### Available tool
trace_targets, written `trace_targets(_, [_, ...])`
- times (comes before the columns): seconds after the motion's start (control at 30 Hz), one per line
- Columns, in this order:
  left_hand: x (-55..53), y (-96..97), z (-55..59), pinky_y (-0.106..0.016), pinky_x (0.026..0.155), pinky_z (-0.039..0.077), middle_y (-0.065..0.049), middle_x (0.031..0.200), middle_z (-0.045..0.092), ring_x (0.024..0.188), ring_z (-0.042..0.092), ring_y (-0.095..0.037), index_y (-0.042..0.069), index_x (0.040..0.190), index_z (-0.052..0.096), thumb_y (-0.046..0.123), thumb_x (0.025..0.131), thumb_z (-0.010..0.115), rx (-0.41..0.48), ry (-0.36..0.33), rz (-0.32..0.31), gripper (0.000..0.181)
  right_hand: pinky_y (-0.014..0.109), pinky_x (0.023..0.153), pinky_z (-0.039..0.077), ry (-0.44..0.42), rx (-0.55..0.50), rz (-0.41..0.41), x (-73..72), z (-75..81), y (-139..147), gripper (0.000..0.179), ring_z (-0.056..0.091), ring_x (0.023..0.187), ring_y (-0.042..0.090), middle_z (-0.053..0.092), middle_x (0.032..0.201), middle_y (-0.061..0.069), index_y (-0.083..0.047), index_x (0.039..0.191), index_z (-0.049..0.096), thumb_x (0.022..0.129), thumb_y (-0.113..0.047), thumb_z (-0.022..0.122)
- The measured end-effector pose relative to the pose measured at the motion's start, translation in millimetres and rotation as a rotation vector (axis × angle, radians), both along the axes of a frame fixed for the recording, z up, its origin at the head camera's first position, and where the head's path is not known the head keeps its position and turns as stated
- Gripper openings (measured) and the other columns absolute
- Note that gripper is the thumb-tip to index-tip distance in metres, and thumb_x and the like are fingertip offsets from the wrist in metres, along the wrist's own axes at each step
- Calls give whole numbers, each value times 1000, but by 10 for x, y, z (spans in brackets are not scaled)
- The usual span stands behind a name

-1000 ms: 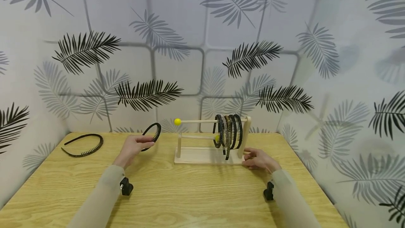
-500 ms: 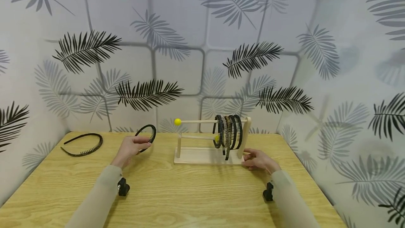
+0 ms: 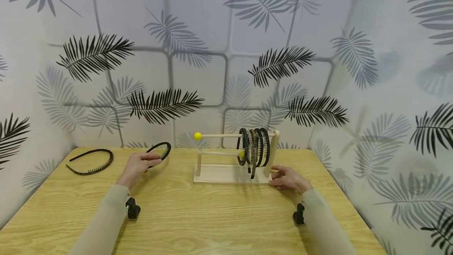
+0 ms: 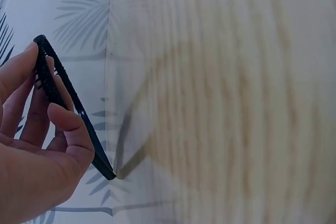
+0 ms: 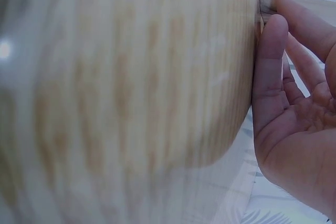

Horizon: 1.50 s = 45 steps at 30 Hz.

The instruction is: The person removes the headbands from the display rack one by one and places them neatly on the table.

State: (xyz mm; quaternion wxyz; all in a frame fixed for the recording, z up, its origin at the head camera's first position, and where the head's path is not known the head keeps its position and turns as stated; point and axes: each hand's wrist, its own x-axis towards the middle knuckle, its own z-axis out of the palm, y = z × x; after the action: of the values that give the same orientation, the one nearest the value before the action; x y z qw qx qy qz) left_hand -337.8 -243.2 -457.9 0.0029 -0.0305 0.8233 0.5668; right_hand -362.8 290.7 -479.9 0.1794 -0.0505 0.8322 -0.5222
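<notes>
My left hand [image 3: 136,168] pinches a black headband [image 3: 168,148] with comb teeth on its inner side, left of a pale wooden rack [image 3: 216,173]. In the left wrist view, thumb and fingers grip the black headband [image 4: 48,85] along one part, and its lower end meets its shadow at the table. Several dark and glittery headbands [image 3: 262,148] hang at the right part of the rack's upper rod. At the right end of the rack's base, my right hand [image 3: 288,178] holds the corner, thumb and forefinger against the wood in the right wrist view.
Another dark toothed headband [image 3: 111,159] lies on the wooden table [image 3: 212,215] at the far left. Yellow balls cap the upper rod [image 3: 197,136] and the shorter lower rod. A leaf-patterned wall covering [image 3: 198,78] stands right behind the table.
The left hand has moved left and slightly down with the black headband, away from the rack, and the headband has tilted lower. The right hand and the rack have stayed in place.
</notes>
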Motion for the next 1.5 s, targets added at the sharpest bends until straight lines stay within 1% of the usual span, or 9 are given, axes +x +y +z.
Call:
trace_targets(0.13, [-4, -38, -24, -50, 101, 43, -18, 139, 56, 128, 49, -33, 2, 128, 64, 24, 92, 70, 36, 11, -4, 42, 27, 70, 56, -4, 5, -8, 4, 1, 1, 77, 62, 82, 12, 57, 113, 13, 1, 153, 28, 89, -5, 71])
trace_targets(0.23, [0, -57, -35, -53, 111, 35, -22, 140, 53, 134, 43, -37, -2, 128, 63, 20, 93, 70, 50, 30, -8, 42, 27, 70, 56, -3, 4, -7, 5, 2, 3, 77, 61, 82, 12, 57, 114, 13, 1, 153, 28, 89, -5, 70])
trace_targets(0.4, [-6, -100, -56, -53, 111, 35, -25, 140, 52, 130, 46, -39, -6, 126, 62, 17, 93, 69, 24, 39, -22, 41, 27, 70, 56, 1, -3, -1, 5, 1, 5, 77, 61, 82, 12, 57, 114, 14, 1, 153, 27, 90, -5, 70])
trace_targets(0.6, [-56, -202, -89, -56, 112, 32, -23, 142, 50, 131, 44, -40, -3, 124, 64, 20, 91, 71, -24, 8, -65, 41, 27, 71, 57, -1, -15, -2, -3, -21, -10, 77, 62, 82, 12, 57, 115, 14, 1, 153, 28, 89, -5, 71])
trace_targets(0.77, [-80, -286, -94, -52, 107, 39, -21, 132, 58, 123, 52, -36, -2, 122, 66, 21, 92, 71, -83, 31, -89, 38, 26, 70, 57, -3, -26, -3, -3, -20, -11, 76, 62, 80, 12, 57, 112, 13, 2, 152, 29, 89, -3, 70])
trace_targets(0.97, [-109, -376, -99, -38, 93, 50, -18, 123, 65, 111, 59, -28, -2, 119, 67, 20, 91, 71, -166, 65, -89, 36, 26, 70, 57, -2, -22, -2, 3, -11, -3, 76, 62, 81, 12, 57, 114, 14, 2, 152, 28, 89, -3, 70])
trace_targets(1.13, [-111, -422, -94, -31, 80, 50, -20, 122, 64, 104, 59, -25, -3, 116, 68, 16, 90, 72, -167, 46, -65, 33, 27, 72, 57, -1, -11, -13, 7, -15, 0, 77, 62, 83, 12, 56, 116, 15, 2, 152, 28, 89, -4, 71])
trace_targets(1.3, [-84, -465, -89, -31, 69, 47, -22, 124, 61, 97, 57, -23, -3, 116, 67, 16, 90, 71, -175, 28, -37, 32, 27, 71, 57, -8, 2, -22, 13, -18, -4, 77, 62, 83, 12, 56, 115, 14, 1, 152, 29, 89, -5, 72])
trace_targets(1.5, [-61, -510, -83, -32, 72, 47, -23, 123, 61, 96, 58, -22, -4, 116, 67, 14, 91, 70, -181, 40, -21, 31, 26, 70, 56, -5, -2, -15, 9, -4, -17, 76, 61, 81, 12, 56, 114, 14, 0, 152, 29, 89, -5, 71])
